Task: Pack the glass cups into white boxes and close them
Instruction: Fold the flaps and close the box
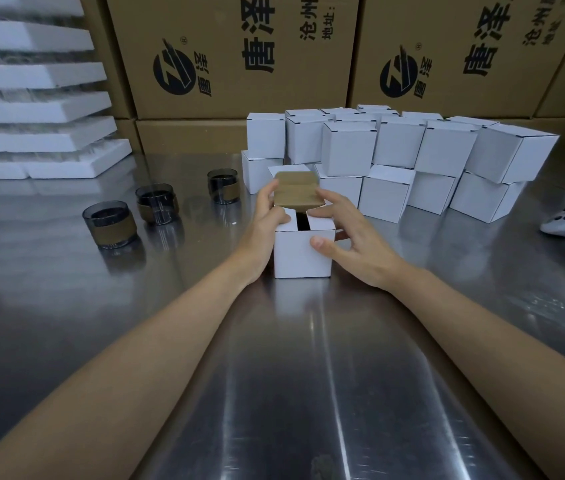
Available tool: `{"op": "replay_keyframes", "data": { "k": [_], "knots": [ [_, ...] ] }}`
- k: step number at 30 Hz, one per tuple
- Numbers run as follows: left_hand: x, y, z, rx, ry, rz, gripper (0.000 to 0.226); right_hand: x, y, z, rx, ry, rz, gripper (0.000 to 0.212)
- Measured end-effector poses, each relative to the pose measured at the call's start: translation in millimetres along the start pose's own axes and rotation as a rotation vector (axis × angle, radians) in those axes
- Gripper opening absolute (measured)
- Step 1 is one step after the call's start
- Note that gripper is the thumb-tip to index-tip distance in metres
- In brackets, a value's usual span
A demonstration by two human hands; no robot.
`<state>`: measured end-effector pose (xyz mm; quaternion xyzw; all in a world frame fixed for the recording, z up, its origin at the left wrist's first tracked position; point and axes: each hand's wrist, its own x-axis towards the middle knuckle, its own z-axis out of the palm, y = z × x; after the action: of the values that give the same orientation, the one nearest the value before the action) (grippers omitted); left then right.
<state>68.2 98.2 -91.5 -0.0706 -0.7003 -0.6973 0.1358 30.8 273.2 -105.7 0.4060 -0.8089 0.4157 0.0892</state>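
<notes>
Closing is in hand: the left hand (pixel 267 216) and right hand (pixel 347 233) clasp the white box (pixel 303 254), fingers on its raised lid flap (pixel 296 194), which next needs folding down and tucking, while 3 glass cups (pixel 156 204) wait left of that box.

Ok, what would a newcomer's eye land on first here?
The left hand and right hand hold a white box at centre, its brown-lined lid raised. Behind it to the right sits a pile of closed white boxes; three dark glass cups stand at the left.
</notes>
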Motion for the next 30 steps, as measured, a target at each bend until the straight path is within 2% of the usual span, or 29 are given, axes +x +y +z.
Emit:
{"op": "replay_keyframes", "data": {
  "k": [5,9,13,15,22,26,30],
  "knots": [
    [4,-2,-3,-0.089,0.056,0.034,0.077,4,0,0,0.075,0.029,0.054,0.030],
    [10,-5,-5,-0.148,0.088,-0.036,0.073,8,-1,-1,0.103,0.035,0.154,0.038],
    [11,-4,-4,-0.102,0.092,-0.048,0.029,9,2,0,0.141,0.029,0.181,0.030],
    [10,-2,-3,-0.070,0.105,-0.066,0.020,9,1,0,0.168,0.027,0.176,0.034],
    [9,-2,-3,-0.107,0.106,-0.109,0.027,7,-3,3,0.305,0.129,0.156,0.040],
    [7,-2,-1,-0.033,0.029,-0.096,0.034,7,-3,4,0.364,0.205,0.154,0.056],
    [0,-4,-1,0.102,-0.094,-0.050,0.041,8,-2,5,0.261,0.162,0.138,0.046]
  ]
}}
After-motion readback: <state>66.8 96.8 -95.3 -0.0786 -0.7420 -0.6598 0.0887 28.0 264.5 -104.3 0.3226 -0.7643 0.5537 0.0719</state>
